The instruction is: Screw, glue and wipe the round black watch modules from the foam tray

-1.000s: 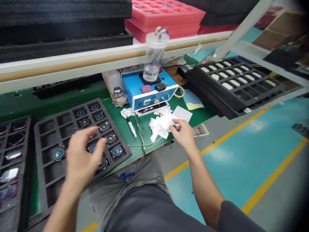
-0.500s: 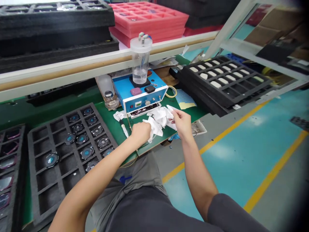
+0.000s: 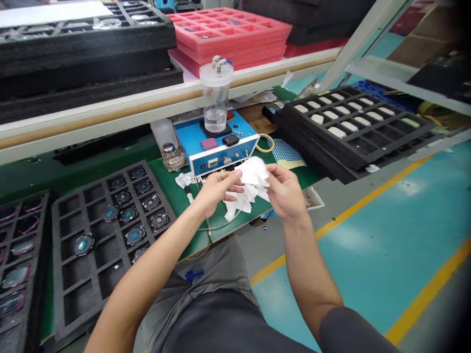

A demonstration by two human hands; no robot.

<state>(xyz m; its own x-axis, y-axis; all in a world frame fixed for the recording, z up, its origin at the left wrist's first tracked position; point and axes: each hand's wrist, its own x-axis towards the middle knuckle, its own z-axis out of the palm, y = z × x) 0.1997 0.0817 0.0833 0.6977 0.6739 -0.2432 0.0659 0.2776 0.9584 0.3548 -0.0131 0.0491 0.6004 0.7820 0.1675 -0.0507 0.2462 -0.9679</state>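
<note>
A crumpled white tissue (image 3: 253,171), slightly blurred, is held up over the green bench, pinched at its right edge by my right hand (image 3: 287,191). My left hand (image 3: 219,190) is at the tissue's left edge, fingers stretched out and apart; its thumb tip meets or nearly meets the tissue. Beneath both hands lie more crumpled white tissues (image 3: 241,200). Just behind is a blue control box (image 3: 224,158) with a pink watch-like case (image 3: 209,143) and a black one (image 3: 230,140) on top.
At left, a black foam tray (image 3: 79,274) holds round watch parts (image 3: 135,235). A lidded clear cup (image 3: 216,98) stands on the box, a glass bottle (image 3: 172,156) beside it. Tape (image 3: 265,142) lies right; foam trays with pale pieces (image 3: 336,132) are farther right. A shelf rail (image 3: 147,110) crosses above.
My right hand has lifted a tissue off the pile. My left hand has risen from the pile, and its curled fingers have spread. The view has shifted slightly.
</note>
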